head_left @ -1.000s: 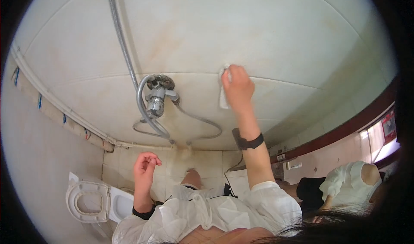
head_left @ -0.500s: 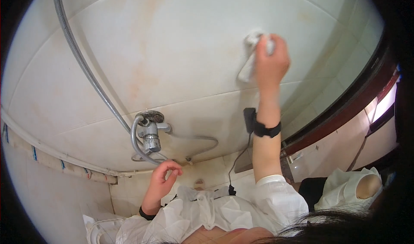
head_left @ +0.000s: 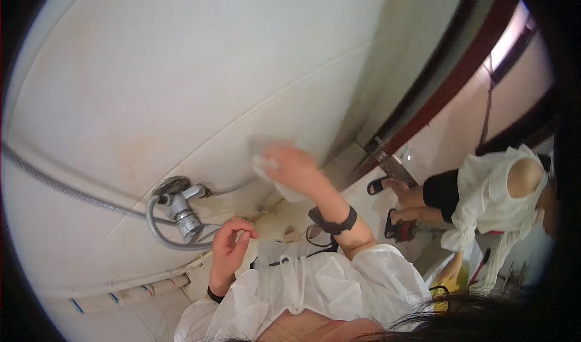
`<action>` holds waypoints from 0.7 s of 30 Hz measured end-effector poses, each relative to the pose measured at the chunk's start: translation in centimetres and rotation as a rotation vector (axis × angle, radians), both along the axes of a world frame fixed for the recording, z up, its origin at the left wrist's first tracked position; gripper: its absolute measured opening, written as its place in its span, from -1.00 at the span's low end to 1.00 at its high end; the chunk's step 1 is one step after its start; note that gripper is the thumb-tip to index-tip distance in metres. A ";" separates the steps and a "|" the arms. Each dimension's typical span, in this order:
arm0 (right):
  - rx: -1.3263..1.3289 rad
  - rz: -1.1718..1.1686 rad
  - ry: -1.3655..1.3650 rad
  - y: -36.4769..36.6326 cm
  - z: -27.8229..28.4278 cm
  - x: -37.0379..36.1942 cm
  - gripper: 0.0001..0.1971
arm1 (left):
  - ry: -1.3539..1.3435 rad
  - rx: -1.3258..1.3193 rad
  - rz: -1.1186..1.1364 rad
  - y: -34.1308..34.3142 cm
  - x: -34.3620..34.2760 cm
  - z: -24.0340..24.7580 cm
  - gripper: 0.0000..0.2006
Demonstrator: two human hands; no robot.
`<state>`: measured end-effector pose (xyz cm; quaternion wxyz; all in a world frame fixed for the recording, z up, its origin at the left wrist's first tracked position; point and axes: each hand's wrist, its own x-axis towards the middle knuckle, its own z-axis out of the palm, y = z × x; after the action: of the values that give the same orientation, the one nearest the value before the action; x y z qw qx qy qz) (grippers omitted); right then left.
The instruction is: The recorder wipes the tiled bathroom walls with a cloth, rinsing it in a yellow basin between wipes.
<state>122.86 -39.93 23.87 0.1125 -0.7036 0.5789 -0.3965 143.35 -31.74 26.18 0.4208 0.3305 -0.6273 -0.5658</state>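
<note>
Fingers (head_left: 279, 160) pressed flat on cloth (head_left: 284, 182) | wiping wall (head_left: 181, 70) near right edge | keep pressure even, overlap strokes | left hand (head_left: 229, 245) loosely curled, empty

Wall tiles (head_left: 200, 58): glossy glazed ceramic, smooth, faint rusty stains. Valve (head_left: 181, 209) and hose (head_left: 54, 188): shiny chromed metal, hose ribbed. Cloth (head_left: 281, 179) under right hand (head_left: 296, 169): soft white fabric, matt. Wristband (head_left: 333, 221): matt black

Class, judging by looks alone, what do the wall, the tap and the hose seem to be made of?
Wall: probably glazed ceramic tile; pale, smooth, with thin grout lines.
Tap: likely chromed metal; silvery with bright glints.
Hose: seemingly flexible metal; grey, looping under the tap, ribbing hard to make out.
</note>
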 end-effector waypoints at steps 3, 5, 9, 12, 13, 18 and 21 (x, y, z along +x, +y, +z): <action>0.263 0.176 0.014 4.1 -1.0 -2.7 -0.80 | 0.009 0.009 -0.045 -0.6 -2.0 0.0 -0.89; 0.292 0.355 0.035 6.2 -0.2 -5.1 -0.83 | -0.004 0.000 -0.080 -0.9 -3.1 -0.2 -0.89; 0.276 0.460 -0.069 9.9 2.7 -10.8 -0.82 | 0.000 0.026 -0.101 -1.4 -6.2 -0.8 -0.88; 0.188 0.574 -0.283 11.5 3.7 -16.0 -0.84 | -0.059 -0.010 -0.139 -1.9 -8.8 -1.6 -0.85; 0.158 0.597 -0.352 11.9 4.1 -17.9 -0.86 | -0.099 -0.038 -0.144 -2.1 -9.8 -2.3 -0.83; -0.164 0.617 -0.693 13.0 1.8 -28.1 -0.82 | -0.245 -0.119 -0.079 -2.0 -17.1 -3.0 -0.74; -0.292 0.917 -0.966 11.4 0.7 -33.1 -0.80 | -0.367 -0.240 -0.093 -2.1 -22.2 -3.4 -0.59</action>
<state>89.78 -28.50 24.58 0.4187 -0.6297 0.0477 -0.6527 121.10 -33.80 22.80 0.3096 0.3462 -0.7708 -0.4361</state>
